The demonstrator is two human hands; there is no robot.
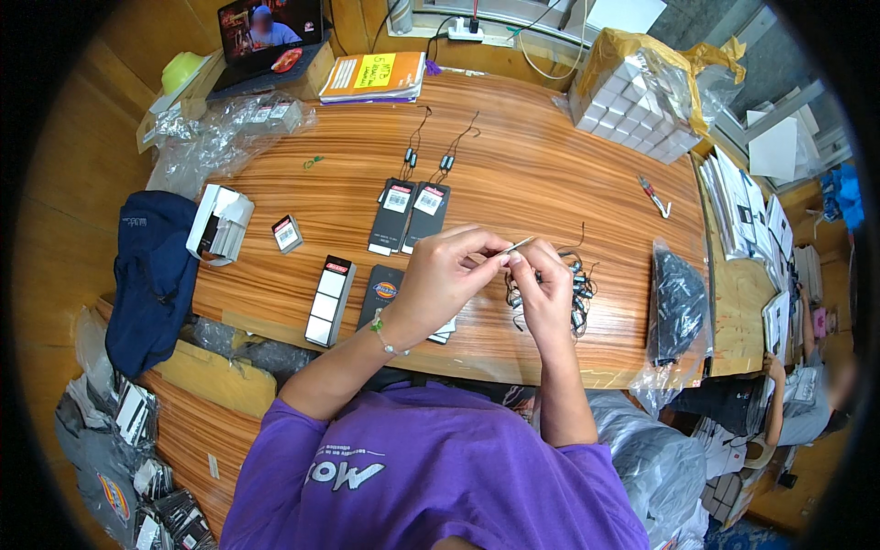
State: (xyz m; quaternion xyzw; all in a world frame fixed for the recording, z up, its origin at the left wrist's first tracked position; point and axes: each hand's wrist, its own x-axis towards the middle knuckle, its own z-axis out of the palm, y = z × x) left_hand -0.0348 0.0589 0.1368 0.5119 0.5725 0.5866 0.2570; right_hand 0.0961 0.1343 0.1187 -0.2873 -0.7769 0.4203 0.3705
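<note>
My left hand [438, 278] and my right hand [547, 291] meet above the table, fingers pinched together on a thin pale piece [520, 246] seen nearly edge-on. Its kind is hard to make out. Under and beside my right hand is a tangled pile of black hang-tag cords [580, 291]. Close to my left hand lie two dark hang tags [426, 213] with white labels, their cords stretched toward the far side. A dark tag with an orange emblem [382, 291] is partly hidden by my left forearm. Left of it lies a long stack of tags with white stickers [328, 301].
A small labelled stack [286, 234] and a white box of cards [220, 225] sit at left. Snips [654, 196] and a plastic bag of black cords [678, 302] lie at right. White boxes [632, 108] fill the far right corner; a laptop [269, 41] stands far left. Another person [807, 394] is at right.
</note>
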